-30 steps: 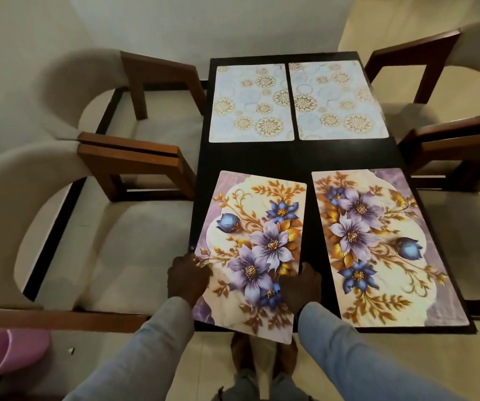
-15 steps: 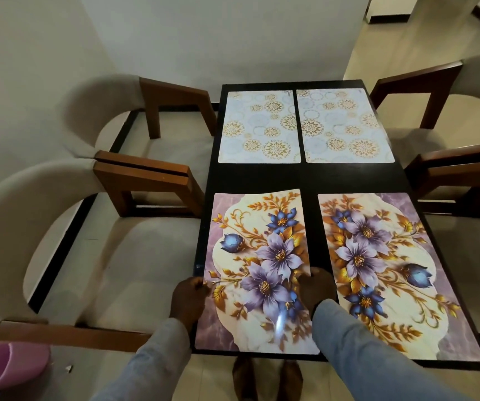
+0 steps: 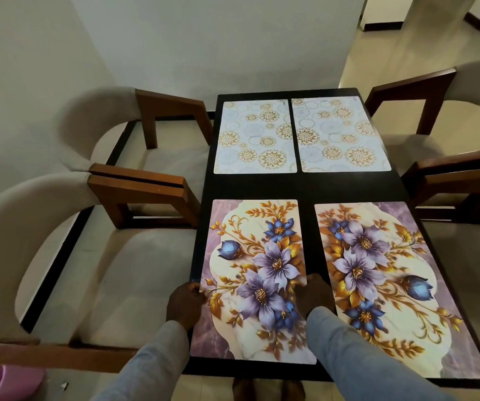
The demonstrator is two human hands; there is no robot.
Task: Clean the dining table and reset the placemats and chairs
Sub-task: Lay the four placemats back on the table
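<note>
Both hands hold the near-left floral placemat (image 3: 254, 282) by its long edges: left hand (image 3: 185, 303) on the left edge, right hand (image 3: 317, 293) on the right, fingers curled at the rims. It lies flat on the black table (image 3: 305, 185), beside its floral twin (image 3: 389, 285). An uneven push could skew it or slide it over the near edge.

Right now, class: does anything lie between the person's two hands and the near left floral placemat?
Nothing visible does. The left hand touches the near left floral placemat at its left edge and the right hand at its right edge.
</note>
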